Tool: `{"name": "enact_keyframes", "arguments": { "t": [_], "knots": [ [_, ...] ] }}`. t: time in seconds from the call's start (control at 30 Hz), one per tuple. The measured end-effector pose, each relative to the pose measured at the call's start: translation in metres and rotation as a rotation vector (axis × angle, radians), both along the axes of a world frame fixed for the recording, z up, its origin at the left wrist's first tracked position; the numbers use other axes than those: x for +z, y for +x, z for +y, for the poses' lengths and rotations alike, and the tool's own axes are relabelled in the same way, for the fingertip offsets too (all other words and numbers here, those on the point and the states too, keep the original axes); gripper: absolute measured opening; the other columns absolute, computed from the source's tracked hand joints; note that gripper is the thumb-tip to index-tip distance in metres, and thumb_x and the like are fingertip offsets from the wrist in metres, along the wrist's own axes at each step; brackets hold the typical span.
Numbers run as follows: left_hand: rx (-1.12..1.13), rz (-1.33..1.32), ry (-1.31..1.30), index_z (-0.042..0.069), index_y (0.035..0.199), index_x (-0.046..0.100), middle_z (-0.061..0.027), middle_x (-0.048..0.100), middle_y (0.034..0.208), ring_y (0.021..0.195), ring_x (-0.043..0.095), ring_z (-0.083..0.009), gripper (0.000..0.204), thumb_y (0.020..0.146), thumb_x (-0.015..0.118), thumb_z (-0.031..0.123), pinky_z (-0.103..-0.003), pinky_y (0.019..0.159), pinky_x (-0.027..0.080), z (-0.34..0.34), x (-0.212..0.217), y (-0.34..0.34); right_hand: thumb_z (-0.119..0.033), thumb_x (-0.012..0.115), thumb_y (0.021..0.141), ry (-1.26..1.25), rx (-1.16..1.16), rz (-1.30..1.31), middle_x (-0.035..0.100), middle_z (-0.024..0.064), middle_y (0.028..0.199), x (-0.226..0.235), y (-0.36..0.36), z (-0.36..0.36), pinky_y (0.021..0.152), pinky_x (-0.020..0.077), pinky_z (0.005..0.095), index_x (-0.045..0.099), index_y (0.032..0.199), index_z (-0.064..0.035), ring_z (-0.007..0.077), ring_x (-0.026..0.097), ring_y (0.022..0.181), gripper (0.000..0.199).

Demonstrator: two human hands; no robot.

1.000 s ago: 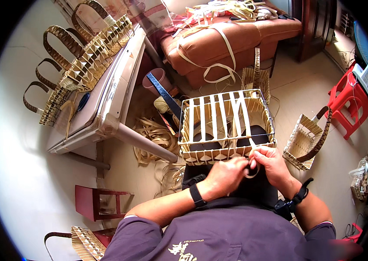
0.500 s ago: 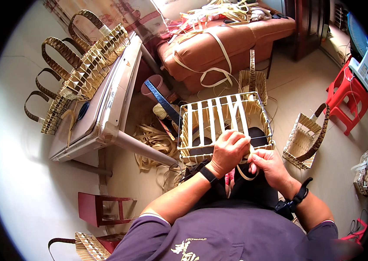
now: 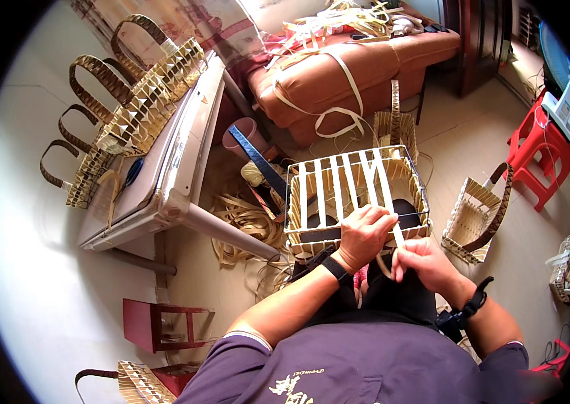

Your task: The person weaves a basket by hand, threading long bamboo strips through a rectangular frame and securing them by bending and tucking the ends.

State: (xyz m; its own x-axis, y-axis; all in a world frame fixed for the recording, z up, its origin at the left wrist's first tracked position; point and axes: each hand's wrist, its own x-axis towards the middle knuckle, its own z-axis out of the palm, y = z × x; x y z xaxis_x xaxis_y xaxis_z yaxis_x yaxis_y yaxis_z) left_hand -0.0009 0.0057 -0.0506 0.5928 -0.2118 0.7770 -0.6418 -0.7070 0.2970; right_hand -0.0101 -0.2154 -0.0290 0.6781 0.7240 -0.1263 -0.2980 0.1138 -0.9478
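Right hand: thumb and fingers gripping a pale flat strip just in front of the basket's near edge, toward its right end.
Left hand: fingers curled down at the near edge of the basket; whether they also pinch the strip, I cannot tell.
Pale flat strip: lies ahead of the right hand and slightly to its left, its long axis running away from the person over the basket's top; a loose loop hangs below, between the two hands.
Wire-framed woven basket: ahead of both hands, over the person's dark-clad knees, long side running left to right.
Cross strips: spaced over the basket top, running front to back, so across its long axis; the two rightmost converge toward the far rim.
Nearer hand: both are close to the strip, the right touching it, the left just beside it.
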Motion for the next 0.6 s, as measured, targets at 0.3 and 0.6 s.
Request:
{"name": "enact_keyframes", "arguments": {
  "t": [0.3, 0.6],
  "knots": [
    [0.059, -0.018, 0.035, 0.014, 0.093, 0.077, -0.0006, 0.074, 0.096, 0.099, 0.07, -0.0223, 0.003, 0.094, 0.077, 0.017, -0.047, 0.11, 0.047, -0.001, 0.014, -0.001, -0.03, 0.077, 0.101, 0.049, 0.58, -0.66, 0.074, 0.0146, 0.145, 0.117, -0.033, -0.118, 0.123, 0.0375, 0.0621, 0.087, 0.113, -0.0114, 0.0399, 0.06, 0.142, 0.024],
    [0.107, -0.06, 0.04, 0.014, 0.081, 0.071, -0.0006, 0.068, 0.086, 0.098, 0.064, -0.0261, 0.017, 0.092, 0.081, 0.022, -0.047, 0.1, 0.045, 0.001, 0.015, 0.011, -0.019, 0.068, 0.104, -0.08, 0.326, -0.354, 0.073, 0.0172, 0.144, 0.118, -0.051, -0.192, 0.117, 0.047, 0.0542, 0.078, 0.127, -0.0049, 0.0345, 0.065, 0.135, 0.028]
  ]
}}
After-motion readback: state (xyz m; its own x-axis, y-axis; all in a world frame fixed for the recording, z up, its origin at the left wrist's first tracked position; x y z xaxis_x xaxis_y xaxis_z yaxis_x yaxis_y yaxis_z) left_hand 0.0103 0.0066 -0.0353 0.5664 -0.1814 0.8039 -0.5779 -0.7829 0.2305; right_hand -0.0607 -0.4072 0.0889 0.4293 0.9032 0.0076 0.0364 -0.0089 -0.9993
